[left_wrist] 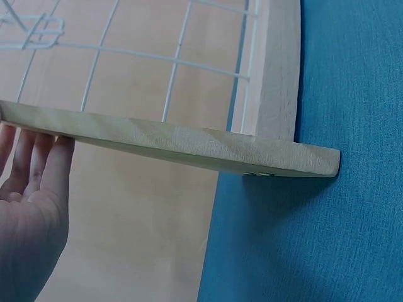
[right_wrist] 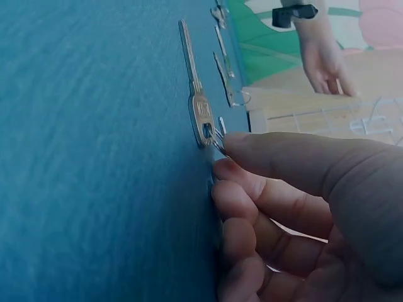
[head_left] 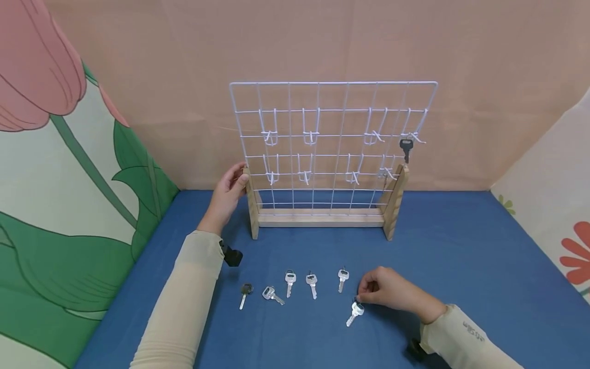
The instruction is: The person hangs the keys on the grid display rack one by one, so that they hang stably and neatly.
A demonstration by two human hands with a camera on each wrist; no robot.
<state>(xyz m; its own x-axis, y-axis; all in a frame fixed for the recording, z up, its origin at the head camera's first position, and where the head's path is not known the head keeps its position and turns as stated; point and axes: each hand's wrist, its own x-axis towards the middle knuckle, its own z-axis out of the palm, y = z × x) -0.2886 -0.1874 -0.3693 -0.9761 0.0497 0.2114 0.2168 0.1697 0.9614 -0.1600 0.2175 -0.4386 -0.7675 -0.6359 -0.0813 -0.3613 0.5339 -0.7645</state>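
In the head view, the right hand (head_left: 396,294) pinches the small ring of a silver key (head_left: 355,313), whose blade points down-left. Close up in the right wrist view, thumb and index finger of that hand (right_wrist: 302,201) meet at the ring, and the key (right_wrist: 202,114) lies against the blue cloth. The left hand (head_left: 225,197) holds the upper end of the left wooden post (head_left: 253,207) of a white wire rack (head_left: 334,82). In the left wrist view, fingers of the left hand (left_wrist: 38,201) lie against the post (left_wrist: 189,141); its thumb is hidden.
Several keys lie in a loose row on the blue cloth (head_left: 299,343), among them a dark-headed one (head_left: 246,289) at the left. A black-headed key (head_left: 406,146) hangs at the rack's right side. White double hooks (head_left: 311,137) line the grid. A beige wall (head_left: 161,77) stands behind.
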